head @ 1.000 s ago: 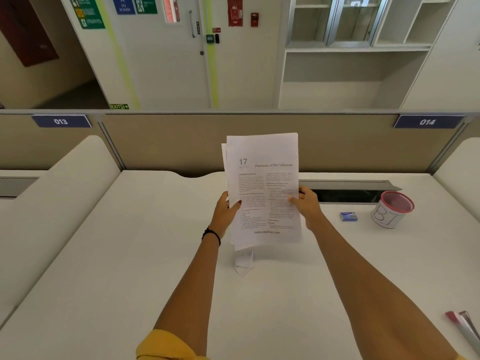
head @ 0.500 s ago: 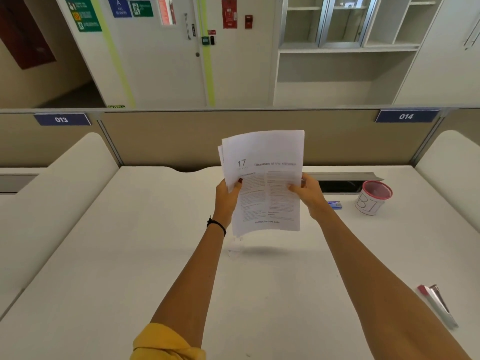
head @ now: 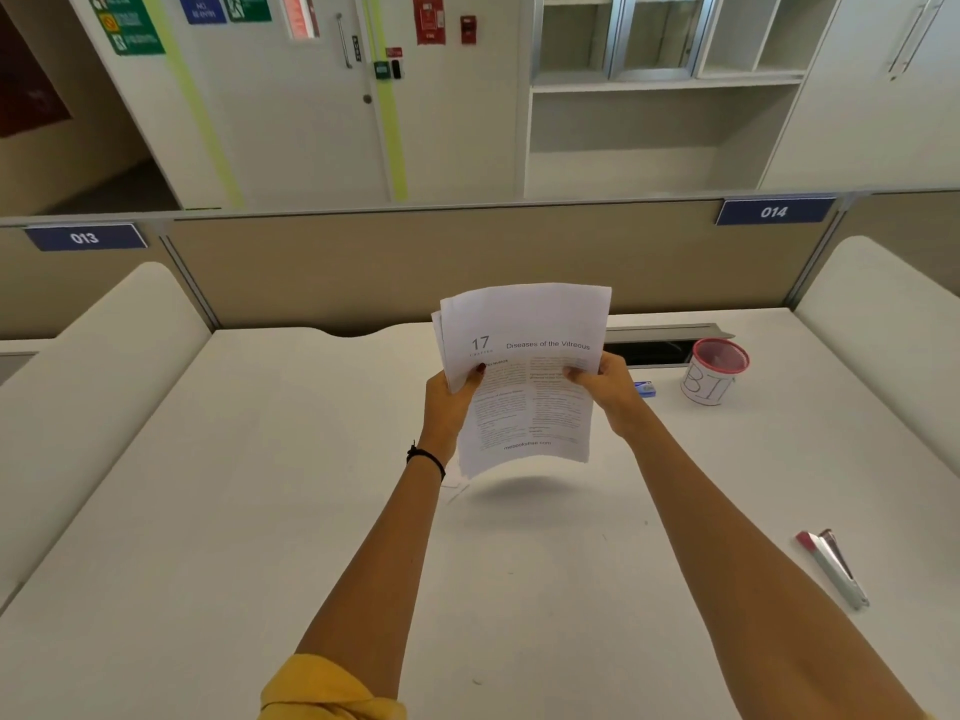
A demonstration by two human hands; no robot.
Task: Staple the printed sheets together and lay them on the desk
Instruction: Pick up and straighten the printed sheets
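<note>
Both hands, left (head: 451,402) and right (head: 608,389), pinch curling white printed sheets (head: 524,376) above smooth desk (head: 260,511).

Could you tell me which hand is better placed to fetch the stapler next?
Right: the stapler lies on the desk's right side, beside that forearm; the left can keep holding the sheets.

White printed paper sheets (head: 524,376), held above white counter (head: 208,511) by left grip (head: 449,402) and right grip (head: 605,389); silver stapler (head: 834,566) near right.
</note>
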